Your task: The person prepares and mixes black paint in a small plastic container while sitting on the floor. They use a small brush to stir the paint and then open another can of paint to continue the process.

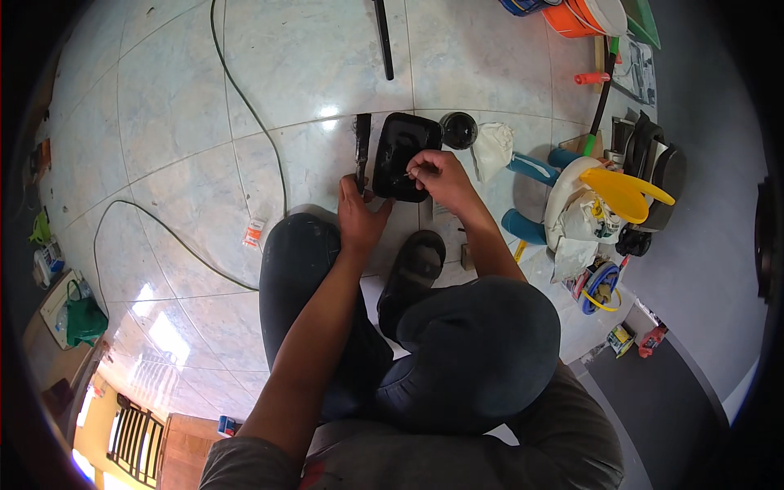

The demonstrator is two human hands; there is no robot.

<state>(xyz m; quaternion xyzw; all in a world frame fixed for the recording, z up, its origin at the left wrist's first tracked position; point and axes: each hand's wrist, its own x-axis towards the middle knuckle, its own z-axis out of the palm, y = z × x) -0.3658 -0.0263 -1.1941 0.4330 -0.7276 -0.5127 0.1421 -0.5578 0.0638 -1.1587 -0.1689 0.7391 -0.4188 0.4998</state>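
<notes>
Left hand (363, 219) grasping brush (363, 147), just left of black tray (380, 151).
Handle likely stiff, light: hold there; bristles probably soft, slick. Right hand (438, 175) pinched over tray; whether it grips anything, cannot tell. Tray seems light; take by rim.

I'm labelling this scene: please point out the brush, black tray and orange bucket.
Brush (363, 127), head view: bristle end.
Black tray (414, 123), head view: upper end.
Orange bucket (565, 20), head view: side wall.
</notes>
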